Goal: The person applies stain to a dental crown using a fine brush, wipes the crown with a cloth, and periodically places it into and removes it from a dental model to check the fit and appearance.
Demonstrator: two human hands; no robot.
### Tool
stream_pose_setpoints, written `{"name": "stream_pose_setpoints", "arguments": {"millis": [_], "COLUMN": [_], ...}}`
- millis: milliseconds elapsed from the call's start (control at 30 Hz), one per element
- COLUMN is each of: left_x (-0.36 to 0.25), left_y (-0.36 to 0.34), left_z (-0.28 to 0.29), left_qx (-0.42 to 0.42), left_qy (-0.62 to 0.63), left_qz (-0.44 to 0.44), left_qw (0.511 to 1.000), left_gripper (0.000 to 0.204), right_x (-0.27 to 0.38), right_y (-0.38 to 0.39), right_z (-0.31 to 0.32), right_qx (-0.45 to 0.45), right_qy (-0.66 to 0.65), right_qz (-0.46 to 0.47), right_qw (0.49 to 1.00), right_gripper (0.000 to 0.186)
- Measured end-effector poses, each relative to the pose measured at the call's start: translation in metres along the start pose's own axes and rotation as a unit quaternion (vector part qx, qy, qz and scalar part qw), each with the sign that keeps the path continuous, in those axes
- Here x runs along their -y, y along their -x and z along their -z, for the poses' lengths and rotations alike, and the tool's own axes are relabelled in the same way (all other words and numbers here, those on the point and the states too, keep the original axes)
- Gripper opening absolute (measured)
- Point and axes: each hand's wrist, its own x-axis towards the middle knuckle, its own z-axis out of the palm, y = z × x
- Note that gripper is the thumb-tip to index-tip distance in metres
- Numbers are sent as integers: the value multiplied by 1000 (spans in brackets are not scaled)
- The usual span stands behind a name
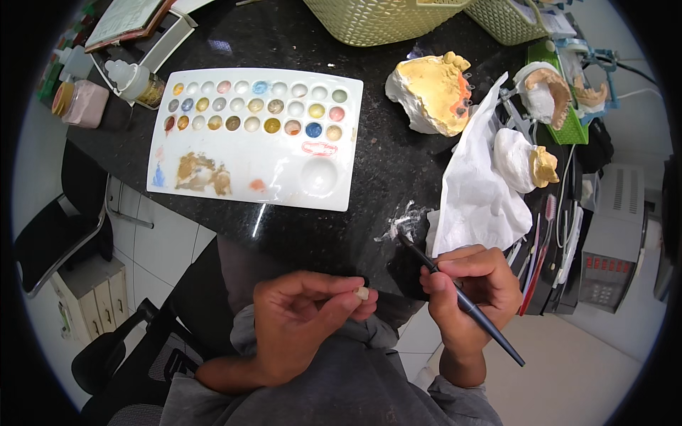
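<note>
Between thumb and fingertips, my left hand [302,319] pinches a small cream dental crown [361,292] close to the table's front edge. My right hand [472,295] grips a slim black brush [472,310] like a pen. Its tip meets a whitish paste smear [403,224] on the dark tabletop. Left of the smear lies a white palette [263,153] with rows of coloured wells and brown, blue and pink smudges on its lower part. A white tissue [472,202] spreads just beyond my right hand.
Plaster dental models [433,92] stand at the back right, one [522,163] on the tissue. Green baskets [391,21] line the far edge. Bottles [138,84] and a pink jar [82,105] sit at the left. Brushes and tools [543,248] lie right, near a grey machine [614,234].
</note>
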Motion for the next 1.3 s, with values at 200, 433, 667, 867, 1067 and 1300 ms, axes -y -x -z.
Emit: {"name": "stream_pose_setpoints", "arguments": {"millis": [200,433,667,867,1067,1300], "left_x": [-1,-6,-1,4,5,4], "left_y": [0,-3,-2,-3,-3,-3], "left_z": [-2,-5,-1,5,5,0], "left_qx": [-11,-13,4,39,38,9], "left_qy": [-11,-20,4,40,37,15], "left_qz": [7,17,-10,-8,-9,-22], "left_qw": [1000,1000,1000,998,999,1000], "left_gripper": [13,13,14,19,18,13], "right_x": [2,3,1,0,0,0], "right_y": [5,10,8,10,9,7], "right_z": [2,-7,-21,-24,-25,-21], "right_qx": [-28,45,51,35,37,64], "right_qy": [-140,-160,-125,-128,-131,-113], "right_qz": [-22,104,141,134,135,140], "right_qw": [990,981,981,982,982,982], "right_gripper": [17,25,21,20,20,21]}}
